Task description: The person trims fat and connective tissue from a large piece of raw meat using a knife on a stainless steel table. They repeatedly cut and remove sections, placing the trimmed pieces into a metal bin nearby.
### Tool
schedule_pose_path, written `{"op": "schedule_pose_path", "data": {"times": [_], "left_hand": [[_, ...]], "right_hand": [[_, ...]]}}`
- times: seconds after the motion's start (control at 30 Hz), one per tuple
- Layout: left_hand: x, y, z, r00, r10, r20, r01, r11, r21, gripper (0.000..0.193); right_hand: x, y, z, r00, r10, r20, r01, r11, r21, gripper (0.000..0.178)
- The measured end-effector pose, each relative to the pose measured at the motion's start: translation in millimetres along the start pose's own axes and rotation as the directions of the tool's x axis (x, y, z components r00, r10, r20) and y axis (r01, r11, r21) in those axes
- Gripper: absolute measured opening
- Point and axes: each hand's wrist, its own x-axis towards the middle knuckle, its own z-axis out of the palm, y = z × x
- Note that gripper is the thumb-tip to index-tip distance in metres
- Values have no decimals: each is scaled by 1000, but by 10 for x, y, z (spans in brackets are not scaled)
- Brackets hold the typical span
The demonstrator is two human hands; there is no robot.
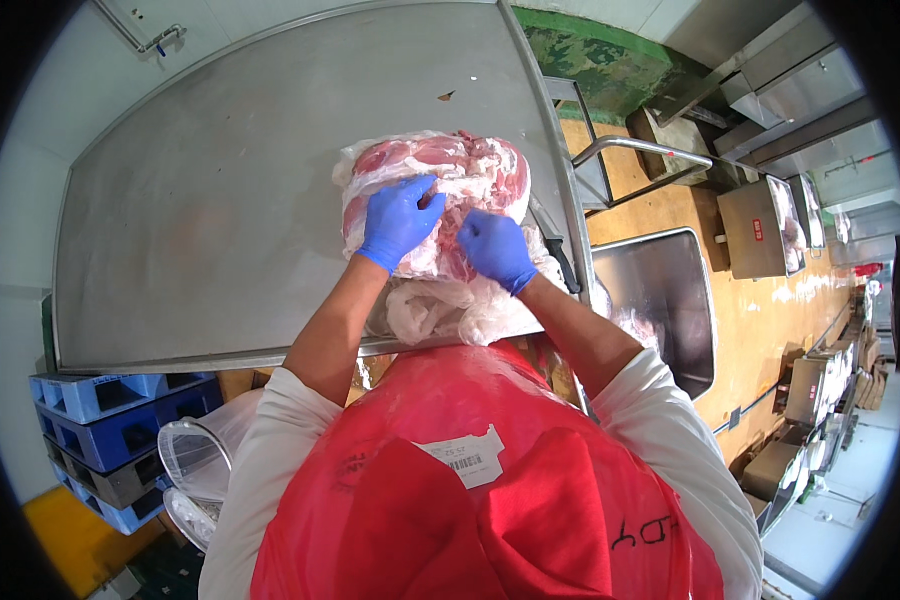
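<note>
A block of raw pink meat with white fat point(405, 155) lies on the metal table, partly covered by clear plastic wrap point(440, 310) that bunches up at its near side. Both my hands wear blue gloves and rest on top of the meat. My left hand point(400, 222) has its fingers curled and thumb drawn in over the left half. On the right half, my right hand point(497, 247) is closed like a fist. What either hand pinches is hidden by the fingers. A knife with a black handle point(563, 265) lies just right of the meat.
The steel table point(200, 220) has a raised rim. At its right stand a deep metal tub point(660, 290) and a tubular rail point(650, 148). Blue pallets point(120, 420) and a clear bag-lined bin point(202, 450) are at the lower left. A small brown scrap point(446, 96) lies farther back.
</note>
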Motion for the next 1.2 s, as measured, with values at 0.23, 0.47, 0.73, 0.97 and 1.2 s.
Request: {"op": "schedule_pose_path", "data": {"times": [0.23, 0.47, 0.73, 0.97, 1.2], "left_hand": [[39, -103, 22, 994, 101, -49, -104, 993, -53, 31], [16, -120, -56, 993, 114, -20, -115, 990, -80, 31], [87, -162, -64, 994, 101, 48, -93, 985, -143, 30], [80, -232, -120, 989, 142, 46, -134, 980, -149, 29], [140, -285, -26, 981, 175, 80, -153, 963, -223, 31]], "right_hand": [[-195, -233, -23, 996, 69, 51, -62, 989, -136, 21], [-766, -431, -732, 941, -295, -165, 294, 955, -31, 32], [-1202, 1862, -325, 869, 468, -161, -495, 806, -326, 39], [-837, 2229, -455, 728, 675, 118, -601, 712, -364, 51], [-1036, 2430, -324, 618, 783, 74, -784, 606, 132, 35]]}}
